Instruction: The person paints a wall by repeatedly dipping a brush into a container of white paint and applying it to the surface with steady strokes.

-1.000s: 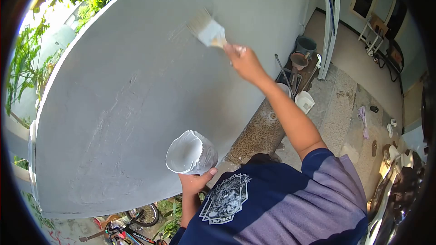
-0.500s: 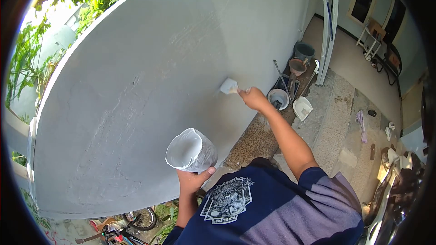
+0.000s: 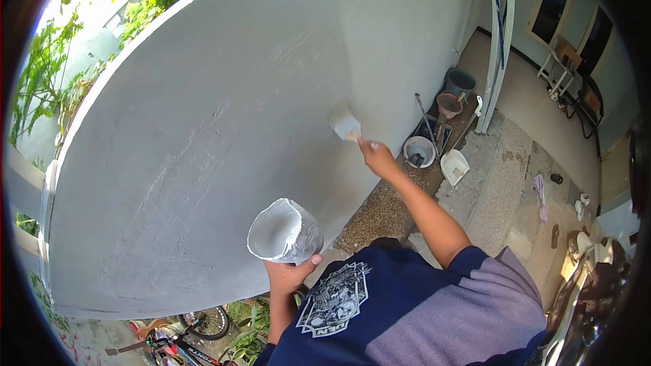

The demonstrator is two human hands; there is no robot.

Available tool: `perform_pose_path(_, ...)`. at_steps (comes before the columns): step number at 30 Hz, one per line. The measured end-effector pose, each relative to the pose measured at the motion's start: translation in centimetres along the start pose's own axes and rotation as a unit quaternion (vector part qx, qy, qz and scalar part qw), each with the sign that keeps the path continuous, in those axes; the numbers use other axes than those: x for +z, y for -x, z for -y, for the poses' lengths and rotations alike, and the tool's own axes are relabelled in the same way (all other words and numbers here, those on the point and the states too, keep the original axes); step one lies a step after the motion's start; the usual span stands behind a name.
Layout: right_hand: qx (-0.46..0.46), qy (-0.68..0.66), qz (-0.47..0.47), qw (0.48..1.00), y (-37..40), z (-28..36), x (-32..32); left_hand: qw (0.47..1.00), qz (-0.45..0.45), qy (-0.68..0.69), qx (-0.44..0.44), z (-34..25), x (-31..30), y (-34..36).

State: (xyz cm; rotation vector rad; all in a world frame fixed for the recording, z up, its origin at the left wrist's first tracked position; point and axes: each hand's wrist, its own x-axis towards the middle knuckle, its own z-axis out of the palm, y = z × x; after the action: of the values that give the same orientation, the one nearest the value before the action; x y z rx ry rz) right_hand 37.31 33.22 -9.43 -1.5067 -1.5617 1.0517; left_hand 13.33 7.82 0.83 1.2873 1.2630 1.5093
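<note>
My right hand (image 3: 377, 156) is closed around the handle of a wide paintbrush (image 3: 346, 125). The brush head lies against the grey wall (image 3: 224, 142), where its bristles look slightly blurred. Lower down, my left hand (image 3: 291, 274) grips a paint container (image 3: 308, 236) from below, its thumb along the side. The container has a ragged rim and is smeared white and grey; pale paint coats its inside. Rough streaks and scrape marks run across the wall, and a lighter area begins right of the brush.
At the wall's foot stand a dark bucket (image 3: 460, 83), a round basin (image 3: 419, 152) and a white dustpan (image 3: 454, 167). A metal post (image 3: 498, 47) rises behind them. A bicycle (image 3: 183, 349) is at the bottom left, a motorcycle (image 3: 583, 291) at the right.
The brush has shifted slightly up along the wall and its head has tilted, with my right hand still holding it. My left hand and the container stay nearly in place; the view has shifted a little.
</note>
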Motion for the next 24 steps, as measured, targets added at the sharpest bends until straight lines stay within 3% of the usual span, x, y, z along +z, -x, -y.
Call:
perform_pose_path(2,0.09,0.125,0.057,0.987,0.5,-7.5,1.3,1.0,-0.017,0.004,-0.022,0.4,-0.7,0.3)
perform_pose_path(5,0.122,0.215,0.066,0.967,0.6,-11.0,0.7,1.0,-0.018,-0.011,-0.013,-0.1,-0.8,0.4)
perform_pose_path(6,0.085,0.045,0.027,0.995,0.8,-7.7,-0.2,1.0,-0.022,-0.002,0.02,-0.6,-0.5,0.1)
perform_pose_path(10,-0.083,-0.08,-0.031,0.993,-1.5,5.8,-6.8,0.999,-0.009,0.003,-0.037,-0.7,-0.3,0.2)
perform_pose_path(12,-0.033,-0.263,0.009,0.964,0.1,12.5,-11.0,1.0,0.016,-0.007,-0.023,-0.3,-0.5,-0.7)
perform_pose_path(14,-0.126,-0.322,-0.001,0.938,0.9,17.2,-13.5,0.999,0.032,-0.01,-0.018,-0.1,-0.1,-0.7)
perform_pose_path(15,-0.125,-0.322,0.0,0.939,0.2,17.5,-13.5,0.999,0.04,-0.002,-0.023,-0.5,0.2,-0.9)
perform_pose_path(17,-0.156,-0.236,-0.003,0.959,-0.8,18.1,-12.9,0.998,0.05,0.002,-0.03,-0.6,0.1,-1.0)
perform_pose_path(19,-0.152,-0.065,-0.038,0.986,-3.9,12.2,-8.0,0.998,0.056,-0.014,-0.014,0.0,-0.1,-0.9)
perform_pose_path(21,-0.033,-0.119,0.02,0.992,-3.9,5.6,-3.9,0.999,0.051,-0.015,-0.007,-0.5,-0.1,-0.9)
perform_pose_path(24,0.045,-0.02,0.025,0.998,-2.8,-2.5,-2.7,0.999,0.043,-0.009,-0.001,-1.0,0.2,-1.4)
